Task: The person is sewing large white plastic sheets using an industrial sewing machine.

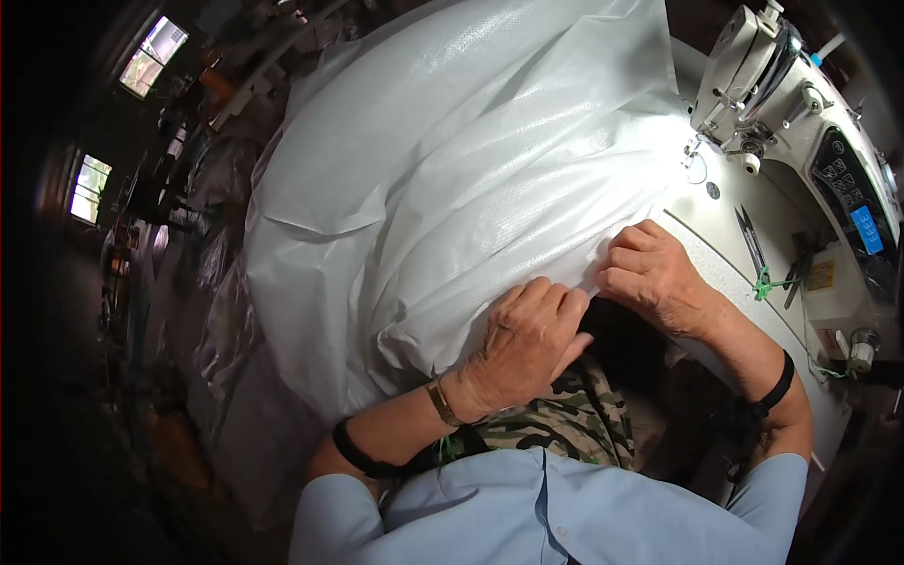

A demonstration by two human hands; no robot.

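**Two hands [527,339], one white sheet [499,179]!**

That's one left, one right, both mine! I count two black bands [780,381] on my arms, one wrist strap [441,403], one sewing machine [791,113], one blue screen [866,229], one two-pronged tool [751,242]. And further off, two windows [153,56]!

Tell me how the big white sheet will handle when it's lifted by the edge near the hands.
The white sheet will probably flop rather than hold flat, since it already slumps into deep folds. Its sharp creases hint at a slightly crisp material. The glossy highlights suggest it may slide easily over itself.
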